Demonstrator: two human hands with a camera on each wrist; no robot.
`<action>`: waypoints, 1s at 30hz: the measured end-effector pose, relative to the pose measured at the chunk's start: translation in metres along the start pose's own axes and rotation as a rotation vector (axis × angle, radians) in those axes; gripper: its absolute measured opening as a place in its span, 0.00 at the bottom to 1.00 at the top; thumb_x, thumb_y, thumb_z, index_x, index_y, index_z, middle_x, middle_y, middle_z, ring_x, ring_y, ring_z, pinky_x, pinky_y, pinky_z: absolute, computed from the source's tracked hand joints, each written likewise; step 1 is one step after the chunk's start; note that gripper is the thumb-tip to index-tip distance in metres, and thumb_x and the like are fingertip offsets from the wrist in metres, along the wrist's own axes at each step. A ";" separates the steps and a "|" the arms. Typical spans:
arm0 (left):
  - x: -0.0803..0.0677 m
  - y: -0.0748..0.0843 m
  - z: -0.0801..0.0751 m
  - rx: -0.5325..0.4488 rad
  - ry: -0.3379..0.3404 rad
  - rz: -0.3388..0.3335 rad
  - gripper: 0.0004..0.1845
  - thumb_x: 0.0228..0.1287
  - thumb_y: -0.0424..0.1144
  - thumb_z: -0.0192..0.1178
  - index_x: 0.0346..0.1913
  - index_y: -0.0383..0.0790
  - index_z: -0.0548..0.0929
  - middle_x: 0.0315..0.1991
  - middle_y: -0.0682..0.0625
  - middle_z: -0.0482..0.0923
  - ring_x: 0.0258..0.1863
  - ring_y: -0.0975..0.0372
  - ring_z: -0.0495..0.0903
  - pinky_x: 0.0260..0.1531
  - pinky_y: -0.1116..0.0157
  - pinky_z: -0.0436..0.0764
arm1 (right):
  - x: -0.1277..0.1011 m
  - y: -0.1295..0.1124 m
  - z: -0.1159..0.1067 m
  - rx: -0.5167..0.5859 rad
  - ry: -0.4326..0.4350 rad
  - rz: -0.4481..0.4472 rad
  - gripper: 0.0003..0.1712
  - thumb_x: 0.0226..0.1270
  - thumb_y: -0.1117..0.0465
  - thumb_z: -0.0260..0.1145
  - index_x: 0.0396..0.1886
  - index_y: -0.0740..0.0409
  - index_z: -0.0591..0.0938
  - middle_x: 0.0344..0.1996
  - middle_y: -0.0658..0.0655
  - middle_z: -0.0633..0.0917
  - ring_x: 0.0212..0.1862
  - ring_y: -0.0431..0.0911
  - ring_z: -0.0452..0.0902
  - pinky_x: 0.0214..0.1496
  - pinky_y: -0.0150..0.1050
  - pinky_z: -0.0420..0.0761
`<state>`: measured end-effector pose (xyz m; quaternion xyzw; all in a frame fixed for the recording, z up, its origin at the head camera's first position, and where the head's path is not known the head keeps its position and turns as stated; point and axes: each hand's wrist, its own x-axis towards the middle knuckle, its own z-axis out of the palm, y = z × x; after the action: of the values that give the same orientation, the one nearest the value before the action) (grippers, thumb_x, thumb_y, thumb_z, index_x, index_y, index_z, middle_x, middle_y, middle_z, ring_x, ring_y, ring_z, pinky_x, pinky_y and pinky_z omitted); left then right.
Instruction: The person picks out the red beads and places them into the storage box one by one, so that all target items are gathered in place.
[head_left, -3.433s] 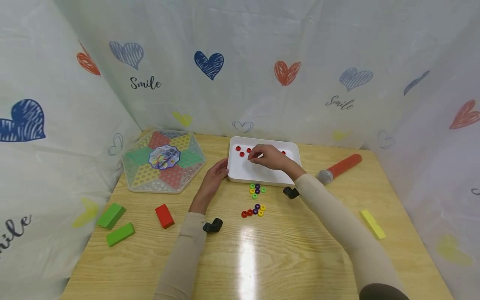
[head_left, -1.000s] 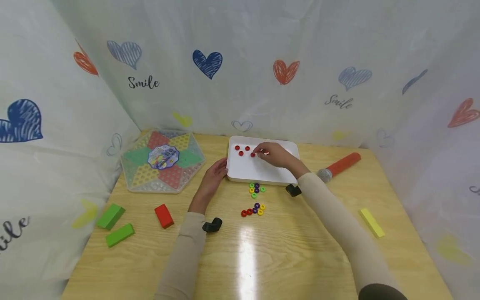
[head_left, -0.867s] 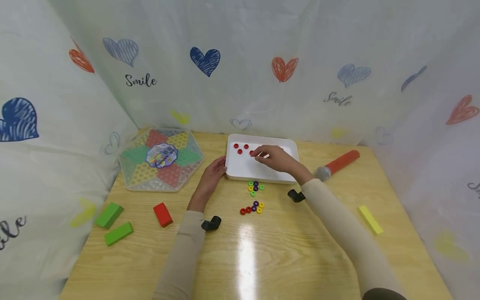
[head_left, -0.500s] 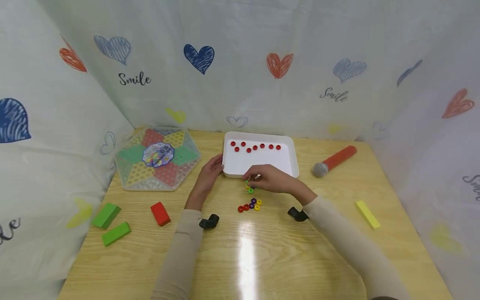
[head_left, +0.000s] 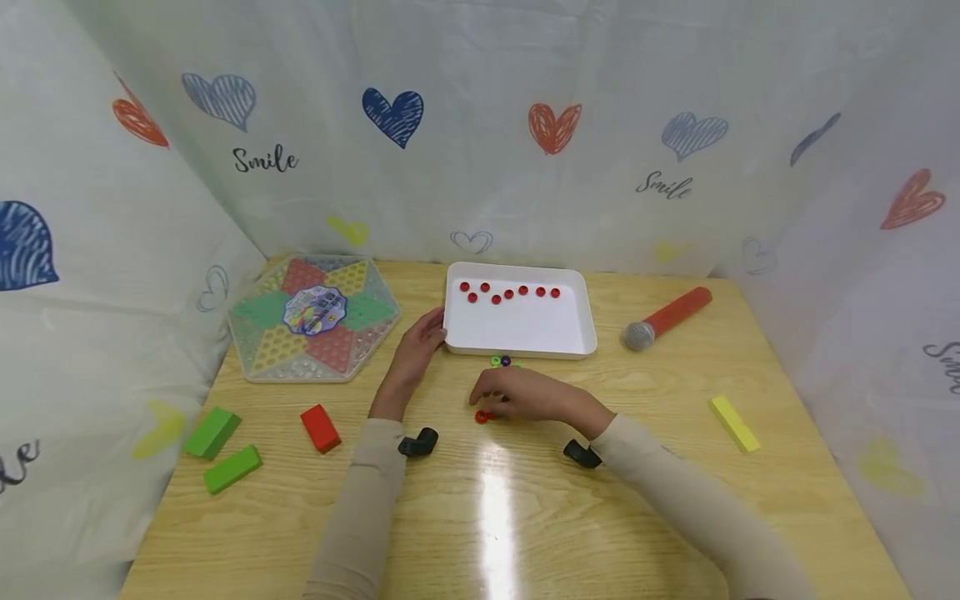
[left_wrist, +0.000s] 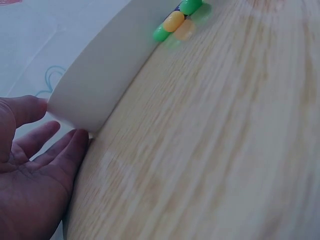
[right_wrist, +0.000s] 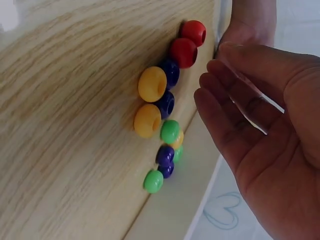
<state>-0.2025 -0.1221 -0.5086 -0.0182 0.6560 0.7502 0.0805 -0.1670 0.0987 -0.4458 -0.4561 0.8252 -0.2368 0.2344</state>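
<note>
My left hand (head_left: 416,348) touches the left end of the white tray (head_left: 517,340); in the left wrist view the thumb meets the rim and the fingertips rest at the base of the wall. Several red beads (head_left: 523,290) lie in a zigzag row inside the tray. My right hand (head_left: 525,395) hovers over loose beads in front of the tray, holding nothing, its fingers loosely bent. The right wrist view shows two red beads (right_wrist: 184,53), two yellow beads (right_wrist: 152,84) and dark blue beads (right_wrist: 170,73) in one group, with green beads (right_wrist: 170,131) and purple beads (right_wrist: 165,155) nearer the tray.
A hexagonal star-patterned game board (head_left: 273,348) lies at the back left. Green blocks (head_left: 232,468) and a red block (head_left: 321,428) are on the left. A red microphone (head_left: 669,318) and a yellow block (head_left: 735,423) lie to the right.
My right hand has left the tray, where a red bead now sits in the row, and moved toward me over the loose beads. The left hand stays at the tray's edge.
</note>
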 end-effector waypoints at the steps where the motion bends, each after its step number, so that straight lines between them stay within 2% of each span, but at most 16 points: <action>1: 0.000 0.000 0.000 0.002 -0.002 0.000 0.27 0.74 0.34 0.50 0.73 0.41 0.62 0.71 0.44 0.62 0.70 0.56 0.63 0.68 0.60 0.67 | 0.001 0.001 0.002 0.003 -0.005 0.004 0.12 0.71 0.63 0.59 0.50 0.54 0.83 0.46 0.47 0.83 0.50 0.37 0.77 0.54 0.32 0.78; 9: 0.000 0.000 0.002 -0.002 0.009 0.002 0.26 0.73 0.33 0.51 0.72 0.41 0.64 0.70 0.44 0.64 0.69 0.56 0.65 0.67 0.60 0.68 | 0.003 0.002 0.010 -0.026 -0.041 -0.021 0.10 0.70 0.62 0.62 0.48 0.52 0.84 0.44 0.46 0.83 0.47 0.34 0.76 0.51 0.29 0.78; 25: 0.000 0.000 0.001 0.000 0.019 0.001 0.26 0.73 0.33 0.51 0.72 0.41 0.64 0.70 0.44 0.64 0.69 0.56 0.64 0.67 0.60 0.68 | 0.005 -0.009 0.017 -0.056 -0.024 -0.067 0.07 0.69 0.64 0.63 0.43 0.55 0.85 0.41 0.49 0.83 0.45 0.36 0.76 0.50 0.29 0.77; 30: -0.002 0.003 0.002 -0.006 0.009 -0.012 0.26 0.73 0.33 0.50 0.72 0.41 0.63 0.71 0.43 0.63 0.69 0.56 0.63 0.68 0.59 0.67 | 0.004 -0.012 0.014 -0.065 -0.012 -0.043 0.08 0.70 0.63 0.62 0.44 0.55 0.85 0.42 0.49 0.83 0.45 0.37 0.76 0.50 0.30 0.78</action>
<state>-0.2010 -0.1211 -0.5048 -0.0260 0.6541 0.7515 0.0821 -0.1524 0.0865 -0.4502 -0.4827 0.8210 -0.2121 0.2190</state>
